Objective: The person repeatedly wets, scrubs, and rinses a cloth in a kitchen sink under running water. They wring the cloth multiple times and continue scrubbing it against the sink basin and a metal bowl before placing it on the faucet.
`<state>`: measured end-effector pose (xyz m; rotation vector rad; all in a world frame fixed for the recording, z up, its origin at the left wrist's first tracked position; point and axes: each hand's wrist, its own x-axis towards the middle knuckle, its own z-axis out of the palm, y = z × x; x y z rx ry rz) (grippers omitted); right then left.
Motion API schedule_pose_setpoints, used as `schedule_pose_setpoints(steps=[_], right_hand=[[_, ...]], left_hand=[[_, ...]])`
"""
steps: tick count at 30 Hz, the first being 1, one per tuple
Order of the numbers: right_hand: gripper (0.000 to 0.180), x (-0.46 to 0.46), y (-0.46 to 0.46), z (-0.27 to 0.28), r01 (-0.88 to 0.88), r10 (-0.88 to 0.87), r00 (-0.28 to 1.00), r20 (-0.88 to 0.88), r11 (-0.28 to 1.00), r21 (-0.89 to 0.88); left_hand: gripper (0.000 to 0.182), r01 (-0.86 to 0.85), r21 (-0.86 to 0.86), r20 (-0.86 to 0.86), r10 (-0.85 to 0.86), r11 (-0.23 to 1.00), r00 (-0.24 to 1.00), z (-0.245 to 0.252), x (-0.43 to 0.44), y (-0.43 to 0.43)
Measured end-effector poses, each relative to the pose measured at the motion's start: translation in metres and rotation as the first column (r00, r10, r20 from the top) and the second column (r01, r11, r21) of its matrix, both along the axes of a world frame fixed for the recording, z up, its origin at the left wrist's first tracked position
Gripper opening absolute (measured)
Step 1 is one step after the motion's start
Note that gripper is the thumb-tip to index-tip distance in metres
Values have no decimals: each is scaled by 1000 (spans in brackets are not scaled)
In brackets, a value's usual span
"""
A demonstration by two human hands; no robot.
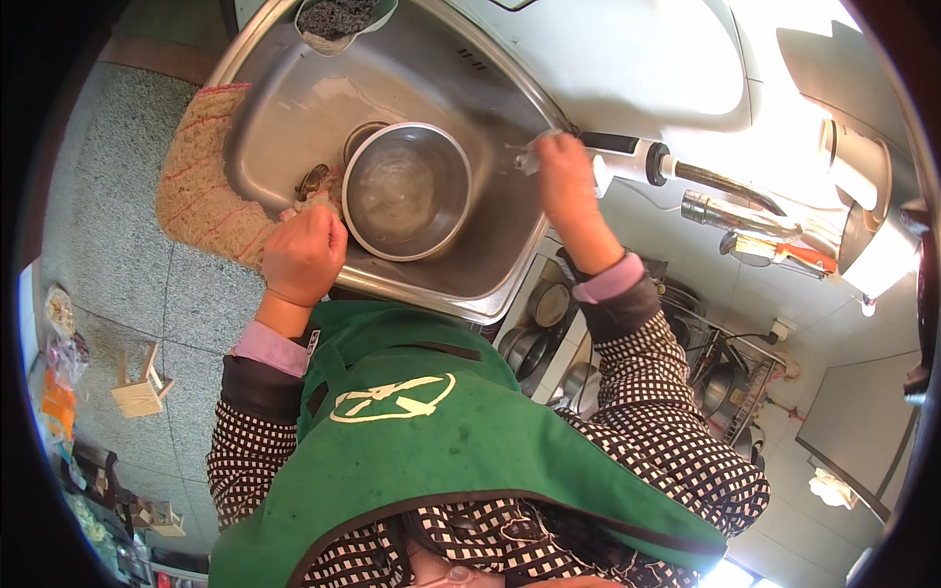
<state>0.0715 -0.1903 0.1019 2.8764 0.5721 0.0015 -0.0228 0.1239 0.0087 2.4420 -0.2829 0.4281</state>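
Note:
A metal bowl (406, 192) holding water sits in the stainless steel sink (294, 125), partly over the drain. My left hand (305, 253) is closed on a striped mesh cloth (213, 184) that drapes along the sink's left rim. The cloth's bunched end lies beside the bowl, near a metal drain strainer (314, 181). My right hand (567, 180), slightly blurred, is at the white faucet (628, 158) on the sink's right side. Its fingers are curled by the spout, where a little water shows. Whether they grip the faucet I cannot tell.
A strainer-like container with dark scraps (338, 18) rests at the sink's far corner. Utensils, including an orange-handled brush (801, 255), lie right of the faucet. Pots (526, 349) stand on a shelf below right. A small wooden stool (140, 389) is on the floor at left.

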Motion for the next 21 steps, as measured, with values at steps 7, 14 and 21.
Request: schedule_pose_setpoints(steps=[7, 14, 21], right_hand=[[8, 51, -25, 76, 295, -290, 955, 62, 913, -282], [13, 89, -64, 23, 147, -217, 969, -115, 886, -441], [15, 114, -37, -6, -77, -328, 796, -509, 780, -622]], left_hand=[[15, 27, -20, -22, -27, 999, 999, -1, 1, 0], [15, 23, -29, -10, -23, 999, 1000, -3, 1, 2], [17, 9, -60, 8, -9, 998, 1000, -3, -1, 3]])
